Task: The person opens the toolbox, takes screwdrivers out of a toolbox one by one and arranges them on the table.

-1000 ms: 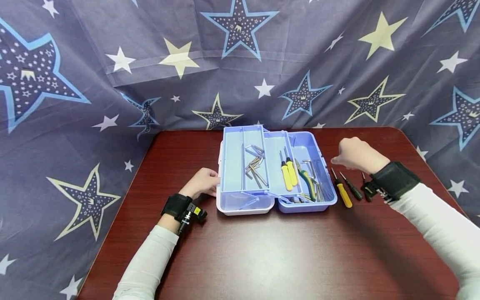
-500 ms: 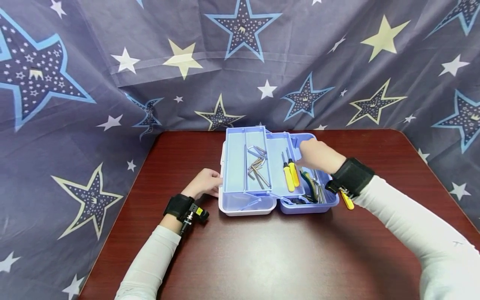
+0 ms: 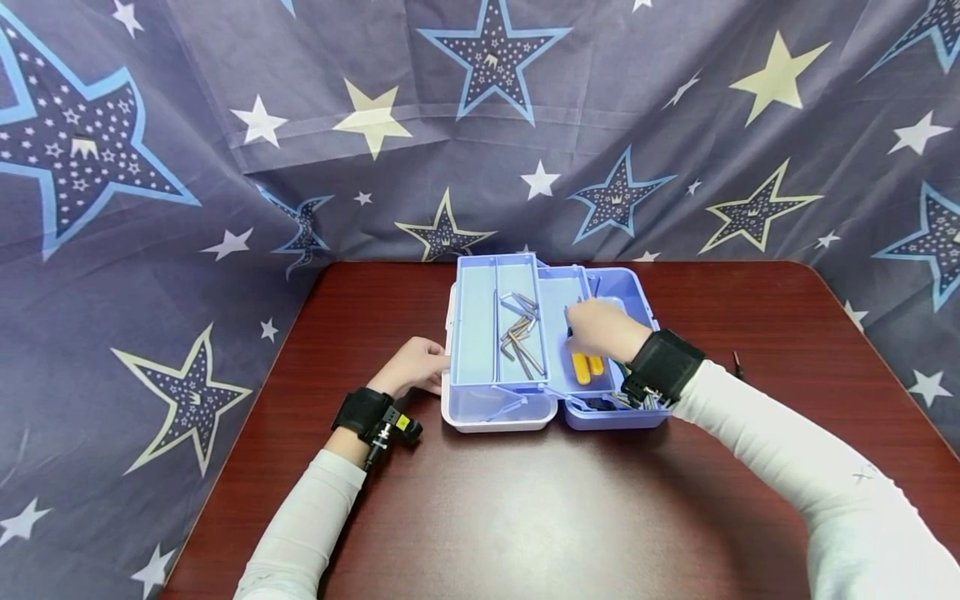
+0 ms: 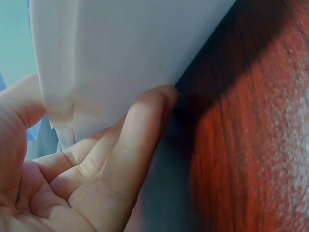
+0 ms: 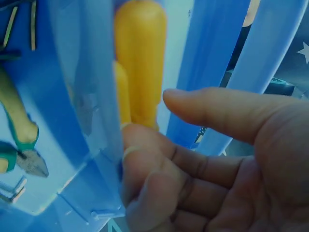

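Observation:
A light-blue toolbox (image 3: 551, 287) with cantilever trays stands unfolded on the table. My left hand (image 3: 414, 364) grips the edge of its white lid (image 4: 120, 53), the thumb on one side and the fingers on the other. Over the middle tray is my right hand (image 3: 602, 329), at two yellow-handled screwdrivers (image 3: 581, 367). In the right wrist view the thumb reaches beside one yellow handle (image 5: 140, 58), and bent fingers cover its lower end. Whether they press on it is hard to see. The second handle is partly hidden.
Several hex keys (image 3: 522, 333) lie in the upper tray. Pliers (image 5: 21, 125) and metal tools lie in the deep bin, partly behind the right wrist. A dark screwdriver (image 3: 738, 367) lies to the right of the box. A star-patterned curtain (image 3: 360, 167) hangs behind the table.
My right hand has moved left, from above the screwdrivers on the table, across the deep bin, to the yellow-handled screwdrivers in the middle tray. My left hand stays at the lid.

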Demonstrator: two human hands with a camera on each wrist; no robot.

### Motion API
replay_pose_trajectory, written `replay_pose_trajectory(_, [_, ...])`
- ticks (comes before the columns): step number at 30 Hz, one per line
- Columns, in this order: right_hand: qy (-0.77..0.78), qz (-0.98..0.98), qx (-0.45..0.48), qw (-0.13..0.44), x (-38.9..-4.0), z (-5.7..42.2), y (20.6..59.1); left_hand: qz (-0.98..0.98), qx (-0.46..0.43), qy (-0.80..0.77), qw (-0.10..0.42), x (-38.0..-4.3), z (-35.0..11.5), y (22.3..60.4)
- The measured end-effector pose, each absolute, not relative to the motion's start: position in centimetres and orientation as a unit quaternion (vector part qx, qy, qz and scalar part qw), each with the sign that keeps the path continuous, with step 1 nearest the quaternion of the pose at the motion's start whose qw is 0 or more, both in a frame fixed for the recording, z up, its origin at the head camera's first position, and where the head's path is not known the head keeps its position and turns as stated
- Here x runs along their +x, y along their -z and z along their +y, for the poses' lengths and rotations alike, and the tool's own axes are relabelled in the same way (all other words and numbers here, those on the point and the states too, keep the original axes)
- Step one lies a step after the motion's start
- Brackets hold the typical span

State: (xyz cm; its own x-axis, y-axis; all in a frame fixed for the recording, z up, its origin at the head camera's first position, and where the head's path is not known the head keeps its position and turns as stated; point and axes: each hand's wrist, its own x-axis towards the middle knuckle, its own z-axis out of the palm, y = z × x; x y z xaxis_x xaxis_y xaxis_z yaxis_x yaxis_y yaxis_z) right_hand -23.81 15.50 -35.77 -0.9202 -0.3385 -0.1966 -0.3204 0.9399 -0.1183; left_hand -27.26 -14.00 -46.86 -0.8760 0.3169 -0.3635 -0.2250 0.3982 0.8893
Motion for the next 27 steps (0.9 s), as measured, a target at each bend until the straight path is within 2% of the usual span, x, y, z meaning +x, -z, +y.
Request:
replay_pose_trajectory(8, [0.046, 0.979, -0.175, 0.095, -23.8, 15.2, 36.2, 0.802, 0.034, -0.544, 0.245, -27.3, -14.0, 46.6])
replay_pose_trajectory(20, [0.091, 0.979, -0.117, 0.138, -24.1, 16.3, 35.4, 0.801, 0.034, -0.543, 0.252, -27.0, -14.2, 47.0])
replay_pose_trajectory(27, [0.078, 0.987, -0.088, 0.108, -23.9, 19.8, 33.3, 0.797, 0.028, -0.548, 0.251, -27.2, -14.2, 47.1])
